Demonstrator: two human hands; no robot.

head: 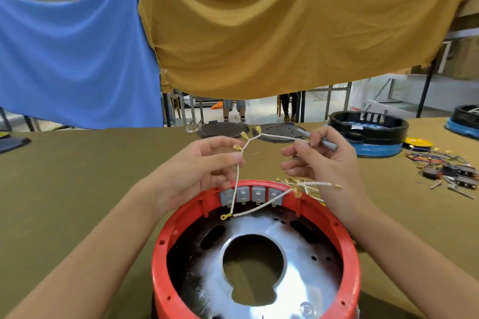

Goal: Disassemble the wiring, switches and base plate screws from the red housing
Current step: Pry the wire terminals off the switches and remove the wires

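My left hand (204, 166) pinches the white wire harness (237, 184) between thumb and fingertips, just below where it forks into brass spade terminals. My right hand (318, 160) pinches another branch of the same harness and also grips a grey metal tool (320, 140), which juts out past my fingers. Both hands are raised above the far rim of the red housing (347, 261). From my left hand the harness drops into the housing to a yellow ring terminal (224, 216), then climbs to the right over the rim, where more loose terminals cluster. Four grey switches (250, 195) sit in a row inside the far wall. A shiny base plate (298, 282) with a large round opening fills the bottom. The housing stands on the olive-covered table (77, 176). To my right lie a tangle of coloured wires and removed parts (445, 168); farther back stand a black-and-blue housing (370, 137) and two dark round plates (276, 132).
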